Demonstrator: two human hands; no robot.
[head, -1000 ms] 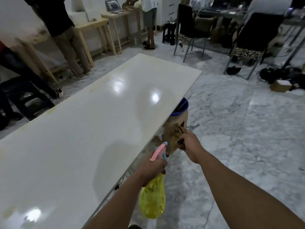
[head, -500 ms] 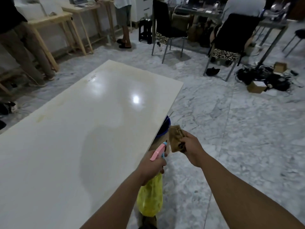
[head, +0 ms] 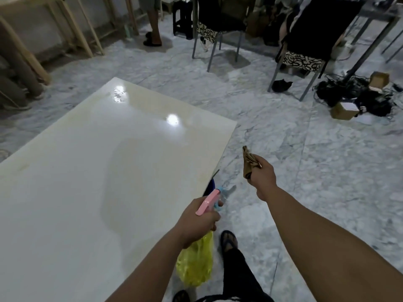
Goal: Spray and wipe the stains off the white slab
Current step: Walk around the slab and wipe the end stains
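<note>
The glossy white slab [head: 87, 171] fills the left half of the view, with faint yellowish stains along its right and left edges. My left hand [head: 196, 221] grips a spray bottle [head: 196, 260] with a yellow body and a pink and blue trigger head, held just off the slab's right edge. My right hand [head: 261, 177] holds a crumpled brown cloth [head: 248, 162] above the floor, to the right of the slab and apart from it.
A blue-rimmed container [head: 209, 188] peeks out under the slab's right edge. My sandalled foot [head: 229, 240] is on the marble floor. Chairs [head: 305, 46] stand ahead, cables and cardboard boxes [head: 344, 110] to the far right, wooden tables [head: 72, 29] and a standing person [head: 152, 20] behind.
The view has moved forward along the slab, so its far corner is nearer. My right hand with the cloth has moved right, away from my left hand and the bottle.
</note>
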